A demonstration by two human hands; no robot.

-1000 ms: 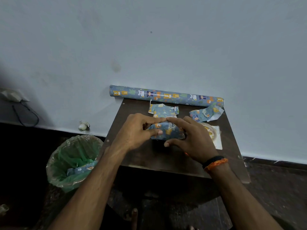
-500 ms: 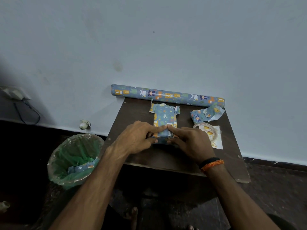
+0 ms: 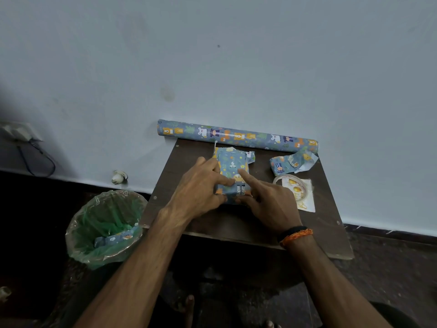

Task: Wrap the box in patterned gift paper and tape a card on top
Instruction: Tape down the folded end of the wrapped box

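Note:
A box wrapped in blue animal-print paper (image 3: 233, 164) lies lengthwise on the dark table (image 3: 236, 223), with loose paper flaps sticking out at its far end. My left hand (image 3: 198, 190) holds the box's near left corner, index finger across the top and thumb against the near end. From the right, my right hand (image 3: 269, 204) lays its straight index finger along the top while its thumb sits at the near end. A white card with gold print (image 3: 305, 200) lies to the right, under a clear tape roll (image 3: 292, 183).
The gift paper roll (image 3: 236, 134) lies along the wall at the table's far edge. A crumpled paper offcut (image 3: 290, 163) sits at the back right. A bin with a green liner (image 3: 104, 228) stands on the floor to the left, holding a paper scrap.
The box went from lying crosswise under both hands to lying lengthwise and a little farther from me. My right index finger has slid up along its top.

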